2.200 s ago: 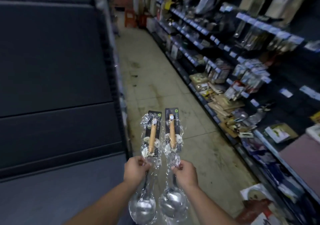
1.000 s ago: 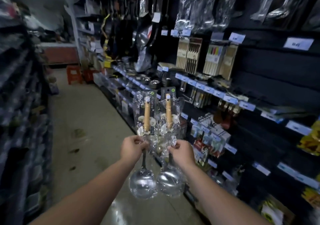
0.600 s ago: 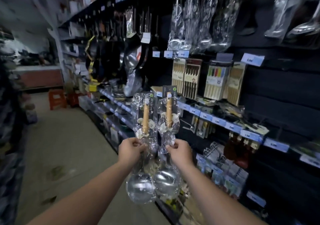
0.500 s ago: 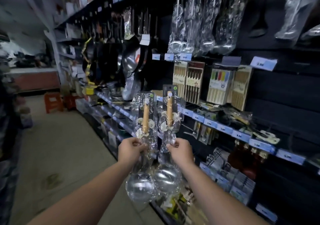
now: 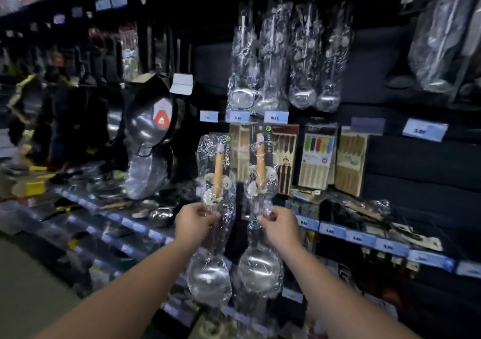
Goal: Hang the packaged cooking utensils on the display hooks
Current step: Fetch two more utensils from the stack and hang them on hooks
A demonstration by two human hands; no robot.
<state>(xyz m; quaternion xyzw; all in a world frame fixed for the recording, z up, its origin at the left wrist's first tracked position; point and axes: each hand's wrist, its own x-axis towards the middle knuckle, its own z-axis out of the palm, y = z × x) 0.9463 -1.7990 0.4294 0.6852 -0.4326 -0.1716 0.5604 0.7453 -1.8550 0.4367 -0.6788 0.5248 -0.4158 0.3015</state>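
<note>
I hold two packaged ladles upright in front of a dark shelf wall, each with a wooden handle, a steel bowl and clear plastic wrap. My left hand (image 5: 194,222) grips the left ladle (image 5: 214,208) at its metal stem. My right hand (image 5: 278,224) grips the right ladle (image 5: 260,203) the same way. Both bowls hang below my hands, card headers at the top. Above them, several wrapped steel ladles (image 5: 283,60) hang in a row on the display hooks, whose prongs are hidden behind the packages.
Boxed chopstick sets (image 5: 316,156) stand on the shelf right behind the ladles. Dark pans (image 5: 151,119) hang to the left. Blue price tags (image 5: 276,116) line the shelf edges. More wrapped utensils (image 5: 442,39) hang at the upper right. The aisle floor (image 5: 31,299) shows at the lower left.
My view has swung from the aisle floor to face the shelf wall and come closer. Both hands kept their hold on the ladles and now hold them slightly farther apart.
</note>
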